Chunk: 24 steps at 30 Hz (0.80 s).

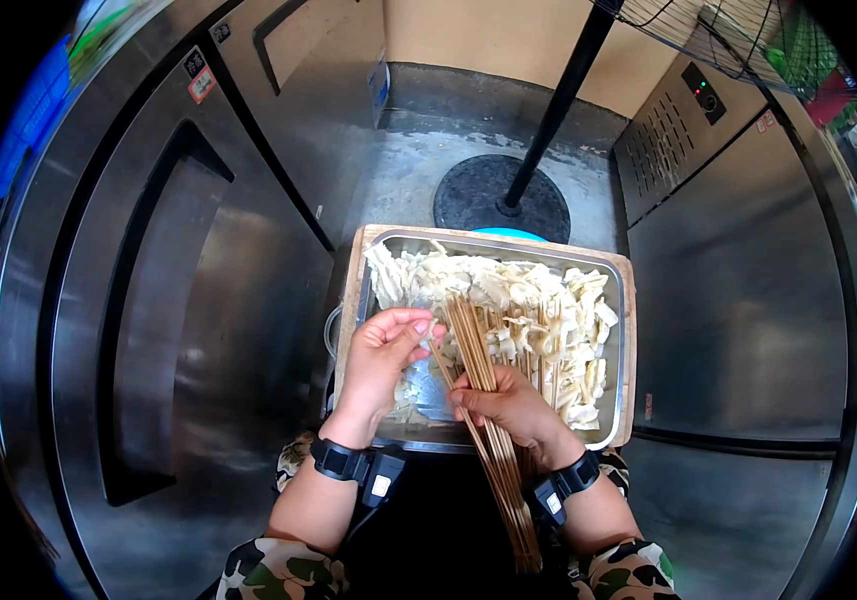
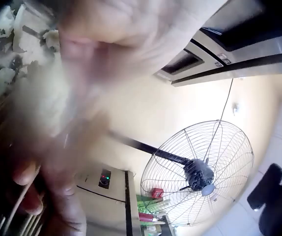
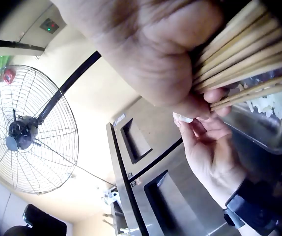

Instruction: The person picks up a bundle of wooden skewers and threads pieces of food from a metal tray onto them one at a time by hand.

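My right hand (image 1: 514, 405) grips a bundle of bamboo skewers (image 1: 476, 350), thumb across them. One skewer (image 1: 442, 366) stands apart from the bundle, its tip close to my left fingertips. Between thumb and fingers, my left hand (image 1: 377, 362) pinches a small pale piece of food, seen in the right wrist view as a whitish piece (image 3: 183, 118) and blurred in the left wrist view. Beneath both hands is a metal tray (image 1: 429, 398) of pale, thin food pieces (image 1: 519, 285). More skewers (image 1: 556, 372) lie among the pieces on the tray's right side.
The tray sits on a wooden board (image 1: 630, 350). Steel refrigerator doors flank it, left (image 1: 239, 330) and right (image 1: 739, 300). Beyond the tray stands a fan's round black base (image 1: 469, 190) and pole (image 1: 559, 110); its wire cage (image 2: 197, 172) shows in the wrist views.
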Each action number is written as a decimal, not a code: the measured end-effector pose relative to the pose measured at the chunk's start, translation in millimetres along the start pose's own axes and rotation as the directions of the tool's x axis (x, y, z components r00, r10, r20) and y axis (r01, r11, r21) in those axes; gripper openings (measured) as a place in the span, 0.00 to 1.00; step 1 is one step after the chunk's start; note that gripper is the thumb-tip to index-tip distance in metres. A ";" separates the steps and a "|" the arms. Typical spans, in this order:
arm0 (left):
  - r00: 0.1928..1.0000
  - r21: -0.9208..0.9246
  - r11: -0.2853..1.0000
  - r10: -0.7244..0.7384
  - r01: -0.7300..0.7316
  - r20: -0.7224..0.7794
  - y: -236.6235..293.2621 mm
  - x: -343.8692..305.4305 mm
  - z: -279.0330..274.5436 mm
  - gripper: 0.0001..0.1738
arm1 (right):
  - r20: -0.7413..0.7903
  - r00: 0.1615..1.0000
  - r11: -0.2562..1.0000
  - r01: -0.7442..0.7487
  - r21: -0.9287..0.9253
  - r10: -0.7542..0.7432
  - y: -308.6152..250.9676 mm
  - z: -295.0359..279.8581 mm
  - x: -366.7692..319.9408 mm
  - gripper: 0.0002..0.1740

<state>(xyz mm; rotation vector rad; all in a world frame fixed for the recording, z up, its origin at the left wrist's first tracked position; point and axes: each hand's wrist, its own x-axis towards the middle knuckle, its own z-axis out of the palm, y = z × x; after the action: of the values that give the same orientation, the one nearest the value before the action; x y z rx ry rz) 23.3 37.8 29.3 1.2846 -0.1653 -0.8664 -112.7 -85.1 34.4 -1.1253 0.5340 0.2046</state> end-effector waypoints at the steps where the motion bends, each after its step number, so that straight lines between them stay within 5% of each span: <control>1: 1.000 -0.016 1.000 -0.024 0.024 0.011 0.9 -0.7 -0.4 0.09 | -0.001 1.000 1.000 0.005 -0.002 -0.005 0.5 -0.2 0.0 0.05; 10: 0.965 -0.075 0.966 -0.238 0.246 0.109 -2.2 -8.1 -1.3 0.12 | -0.014 1.000 0.999 0.022 0.028 -0.022 6.0 -2.0 0.9 0.06; 13: 0.974 -0.101 0.974 -0.190 0.203 0.124 -4.2 -6.2 -0.6 0.12 | -0.028 0.999 1.000 0.024 0.015 -0.024 7.2 -2.4 1.2 0.06; 16: 0.998 -0.119 0.991 -0.058 0.055 -0.022 -5.4 -2.3 2.9 0.13 | -0.029 0.999 1.000 0.029 0.009 -0.029 6.9 -2.6 2.0 0.06; 24: 1.000 -0.107 0.994 0.020 -0.019 0.011 -4.4 0.0 0.2 0.12 | -0.041 0.999 1.000 0.014 -0.017 -0.015 2.5 0.7 -0.8 0.05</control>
<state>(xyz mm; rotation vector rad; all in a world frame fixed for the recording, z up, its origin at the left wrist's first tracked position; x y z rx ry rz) 21.2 37.6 25.5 1.1759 -0.1391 -0.8556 -114.2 -83.3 33.1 -1.1514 0.5616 0.1736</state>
